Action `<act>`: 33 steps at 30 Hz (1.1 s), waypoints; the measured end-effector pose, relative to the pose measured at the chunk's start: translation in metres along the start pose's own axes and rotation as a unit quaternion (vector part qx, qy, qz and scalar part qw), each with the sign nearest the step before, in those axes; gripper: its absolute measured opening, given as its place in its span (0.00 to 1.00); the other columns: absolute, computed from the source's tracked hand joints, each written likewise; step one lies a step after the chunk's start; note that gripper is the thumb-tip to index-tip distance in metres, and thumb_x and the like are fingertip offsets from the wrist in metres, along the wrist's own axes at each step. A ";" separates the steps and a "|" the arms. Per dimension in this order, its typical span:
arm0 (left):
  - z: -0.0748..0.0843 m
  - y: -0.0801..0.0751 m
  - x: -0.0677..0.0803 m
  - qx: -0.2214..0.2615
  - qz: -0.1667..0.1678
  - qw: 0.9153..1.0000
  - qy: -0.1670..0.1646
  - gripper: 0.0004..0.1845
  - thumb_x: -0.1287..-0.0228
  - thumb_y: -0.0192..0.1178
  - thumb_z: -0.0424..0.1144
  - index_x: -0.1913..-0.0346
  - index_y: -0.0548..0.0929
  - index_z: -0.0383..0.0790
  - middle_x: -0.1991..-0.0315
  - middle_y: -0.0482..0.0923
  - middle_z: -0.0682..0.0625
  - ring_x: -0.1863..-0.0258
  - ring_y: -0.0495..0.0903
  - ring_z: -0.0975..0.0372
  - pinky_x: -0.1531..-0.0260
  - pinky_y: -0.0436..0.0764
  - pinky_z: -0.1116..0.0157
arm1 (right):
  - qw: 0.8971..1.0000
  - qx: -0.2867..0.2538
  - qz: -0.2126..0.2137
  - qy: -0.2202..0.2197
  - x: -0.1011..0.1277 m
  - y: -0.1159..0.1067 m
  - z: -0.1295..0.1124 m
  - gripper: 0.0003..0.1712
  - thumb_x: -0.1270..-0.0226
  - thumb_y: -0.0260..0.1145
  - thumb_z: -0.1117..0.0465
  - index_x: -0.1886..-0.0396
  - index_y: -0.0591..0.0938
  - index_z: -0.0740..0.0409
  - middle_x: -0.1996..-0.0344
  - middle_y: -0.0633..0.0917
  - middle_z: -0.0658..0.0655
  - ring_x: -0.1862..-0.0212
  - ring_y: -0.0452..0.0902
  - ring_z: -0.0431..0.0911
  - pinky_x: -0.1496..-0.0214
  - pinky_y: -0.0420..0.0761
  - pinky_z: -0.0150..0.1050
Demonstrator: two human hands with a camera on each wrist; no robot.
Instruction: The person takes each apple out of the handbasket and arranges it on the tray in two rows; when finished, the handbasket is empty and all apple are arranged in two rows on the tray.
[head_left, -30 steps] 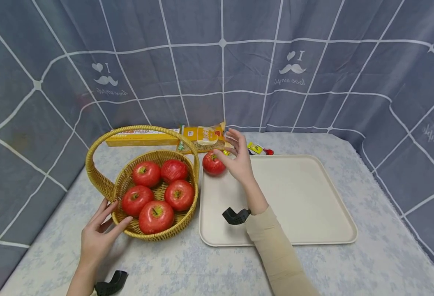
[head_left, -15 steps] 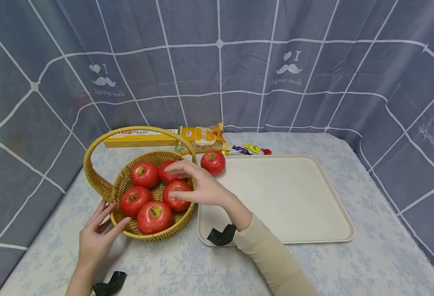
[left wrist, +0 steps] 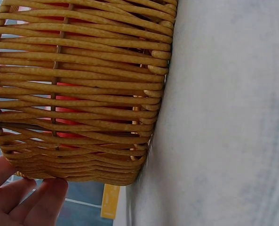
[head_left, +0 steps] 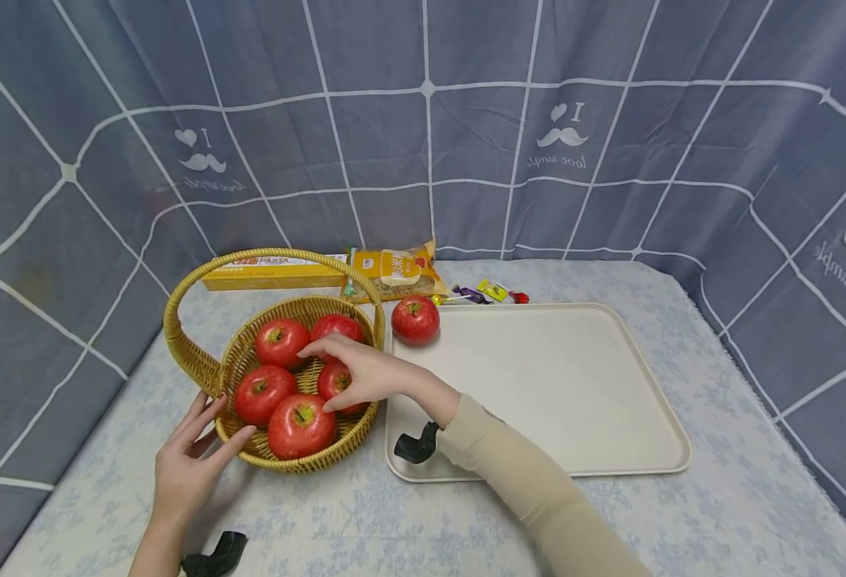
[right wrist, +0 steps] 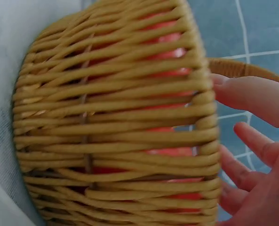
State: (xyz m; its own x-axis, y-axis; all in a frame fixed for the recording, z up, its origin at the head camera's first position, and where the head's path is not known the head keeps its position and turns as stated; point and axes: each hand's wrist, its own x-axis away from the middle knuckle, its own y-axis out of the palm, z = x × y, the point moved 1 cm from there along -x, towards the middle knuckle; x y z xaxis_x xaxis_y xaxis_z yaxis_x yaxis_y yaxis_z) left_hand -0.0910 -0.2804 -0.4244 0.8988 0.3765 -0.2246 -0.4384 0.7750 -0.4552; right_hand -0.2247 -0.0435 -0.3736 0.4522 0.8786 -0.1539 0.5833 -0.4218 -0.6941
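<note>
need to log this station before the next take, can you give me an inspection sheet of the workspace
surface: table under a pale blue patterned cloth.
job's things: woven yellow wicker basket with a hoop handle holding five red apples; one more red apple sits on the corner of the cream rectangular plastic tray.
clutter: long yellow pasta box, yellow noodle bag, small wrapped sweets along the back edge.
hands: left hand rests open against the basket's near wall; right hand reaches into the basket, fingers curled over an apple.
cables: nothing seen.
surroundings: grey-blue curtain with white grid lines on three sides.
</note>
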 end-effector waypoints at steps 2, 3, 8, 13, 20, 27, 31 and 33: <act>0.000 0.000 0.000 0.000 0.000 1.000 -0.002 0.31 0.48 0.71 0.35 0.39 0.75 0.37 0.30 0.59 0.49 0.35 0.60 0.70 0.59 0.69 0.87 | 1.000 -0.005 -0.010 0.018 -0.002 0.001 0.004 0.39 0.48 0.74 0.60 0.37 0.68 0.56 0.40 0.69 0.51 0.38 0.63 0.42 0.38 0.64 0.27; 0.000 0.000 0.000 0.000 0.000 1.000 -0.003 0.31 0.48 0.71 0.35 0.39 0.75 0.37 0.30 0.59 0.49 0.35 0.60 0.70 0.59 0.69 0.87 | 1.000 -0.008 -0.016 0.025 -0.003 0.001 0.005 0.38 0.48 0.74 0.61 0.38 0.68 0.56 0.41 0.69 0.52 0.38 0.64 0.43 0.39 0.64 0.27; 0.000 0.001 0.000 -0.001 -0.001 1.000 -0.006 0.31 0.47 0.70 0.35 0.39 0.75 0.37 0.30 0.59 0.50 0.35 0.60 0.70 0.59 0.69 0.87 | 0.996 0.008 -0.058 0.062 -0.007 0.001 0.009 0.38 0.53 0.73 0.68 0.40 0.70 0.56 0.42 0.68 0.53 0.41 0.63 0.43 0.43 0.67 0.27; 0.001 0.002 0.000 -0.004 -0.002 1.000 -0.002 0.30 0.47 0.70 0.35 0.39 0.75 0.37 0.30 0.59 0.49 0.34 0.59 0.70 0.59 0.69 0.88 | 0.991 0.069 -0.080 0.085 -0.009 0.003 0.010 0.40 0.55 0.75 0.68 0.39 0.71 0.52 0.44 0.68 0.51 0.42 0.60 0.41 0.46 0.68 0.29; -0.002 0.001 0.000 -0.002 0.000 1.000 -0.004 0.31 0.47 0.70 0.34 0.38 0.75 0.37 0.30 0.58 0.49 0.35 0.60 0.71 0.59 0.69 0.88 | 0.987 0.150 -0.044 0.038 -0.002 0.010 0.009 0.35 0.52 0.74 0.63 0.41 0.73 0.49 0.46 0.69 0.48 0.42 0.62 0.41 0.40 0.65 0.34; -0.004 0.000 0.000 0.001 0.000 1.000 -0.002 0.30 0.48 0.71 0.34 0.39 0.76 0.37 0.30 0.58 0.49 0.35 0.61 0.69 0.59 0.69 0.87 | 0.976 0.212 0.025 -0.030 0.007 0.011 0.005 0.27 0.50 0.73 0.59 0.48 0.77 0.46 0.45 0.71 0.46 0.39 0.61 0.41 0.37 0.60 0.38; -0.003 0.001 0.000 0.004 0.002 1.000 -0.001 0.30 0.48 0.70 0.33 0.39 0.76 0.36 0.30 0.58 0.48 0.35 0.61 0.69 0.59 0.69 0.87 | 0.972 0.209 0.073 -0.084 0.015 0.004 -0.002 0.22 0.48 0.71 0.57 0.51 0.79 0.47 0.45 0.72 0.48 0.38 0.61 0.42 0.34 0.59 0.37; -0.002 0.001 -0.001 0.004 0.003 1.000 0.000 0.30 0.48 0.70 0.33 0.39 0.76 0.36 0.30 0.58 0.48 0.35 0.61 0.69 0.59 0.69 0.87 | 0.972 0.181 0.096 -0.114 0.020 -0.002 -0.008 0.20 0.47 0.70 0.56 0.52 0.79 0.48 0.45 0.72 0.50 0.37 0.61 0.42 0.34 0.58 0.35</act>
State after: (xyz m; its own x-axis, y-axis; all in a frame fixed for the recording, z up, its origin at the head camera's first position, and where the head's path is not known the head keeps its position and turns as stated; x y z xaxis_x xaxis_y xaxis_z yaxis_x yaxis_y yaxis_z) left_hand -0.0920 -0.2811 -0.4265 0.8963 0.3812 -0.2267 -0.4435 0.7773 -0.4463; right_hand -0.2112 -0.0266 -0.3699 0.3429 0.8363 -0.4278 0.2087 -0.5119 -0.8333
